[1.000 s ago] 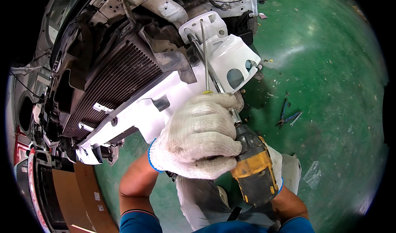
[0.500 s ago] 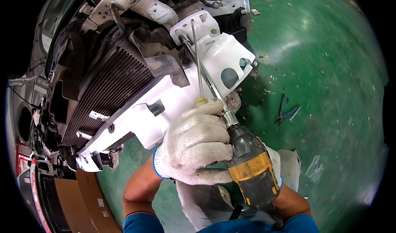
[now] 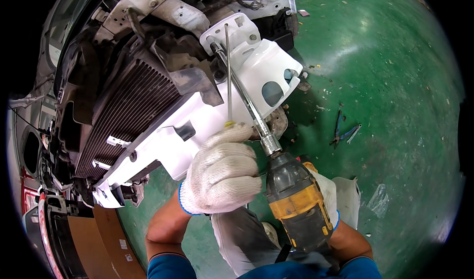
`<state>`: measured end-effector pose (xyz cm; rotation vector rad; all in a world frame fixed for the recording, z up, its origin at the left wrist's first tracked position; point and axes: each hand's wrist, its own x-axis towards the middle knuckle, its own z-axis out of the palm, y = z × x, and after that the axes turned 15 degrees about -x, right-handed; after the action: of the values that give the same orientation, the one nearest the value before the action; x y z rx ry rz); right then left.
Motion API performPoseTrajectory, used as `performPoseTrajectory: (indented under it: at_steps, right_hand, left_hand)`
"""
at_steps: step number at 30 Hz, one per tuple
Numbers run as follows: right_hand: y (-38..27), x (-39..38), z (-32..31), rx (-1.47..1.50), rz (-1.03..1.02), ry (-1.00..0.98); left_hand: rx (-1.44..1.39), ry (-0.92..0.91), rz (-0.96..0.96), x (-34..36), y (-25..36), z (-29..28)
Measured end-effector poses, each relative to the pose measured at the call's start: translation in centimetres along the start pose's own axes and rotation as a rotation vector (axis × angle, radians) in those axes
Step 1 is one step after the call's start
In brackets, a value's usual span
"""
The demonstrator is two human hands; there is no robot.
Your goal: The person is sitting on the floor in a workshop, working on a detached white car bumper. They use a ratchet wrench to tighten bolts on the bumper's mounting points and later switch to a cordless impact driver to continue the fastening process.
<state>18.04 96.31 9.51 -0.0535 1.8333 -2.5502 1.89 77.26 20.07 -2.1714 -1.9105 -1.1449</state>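
Note:
My left hand (image 3: 222, 172), in a white knit glove, is closed around a screwdriver (image 3: 229, 88). Only a bit of its yellow end shows above the fist, and the thin shaft reaches up to a hole in the white bracket plate (image 3: 239, 32). My right hand (image 3: 323, 192), also gloved and mostly hidden, grips the yellow-and-black impact driver (image 3: 294, 202) from its right side. A long chrome socket extension (image 3: 252, 108) runs from the driver's nose up to the same plate, its tip at the plate's left edge. A bolt (image 3: 252, 37) sits at the plate's right.
The white bumper beam (image 3: 192, 123) crosses in front of a finned radiator (image 3: 131, 113) on a stripped car front. Pliers (image 3: 338, 130) and a small wrench (image 3: 354, 133) lie on the green floor (image 3: 395, 96). Cardboard (image 3: 94, 239) stands at lower left.
My left fist has moved left, away from the driver, and its lower fingers have curled in. The screwdriver shaft now stands more upright. The driver has shifted slightly left.

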Motion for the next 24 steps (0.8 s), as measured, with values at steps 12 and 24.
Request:
performPoseTrajectory:
  at_steps: [12,24]
  right_hand:
    - [0.6,-0.4,0.2,0.405,0.232,-0.014]
    - [3.2,-1.5,0.8,0.478,0.131,0.026]
  left_hand:
    - [-0.035,0.06,0.037,0.2,-0.3,0.1]
    - [-0.06,0.07,0.036,0.1,-0.4,0.2]
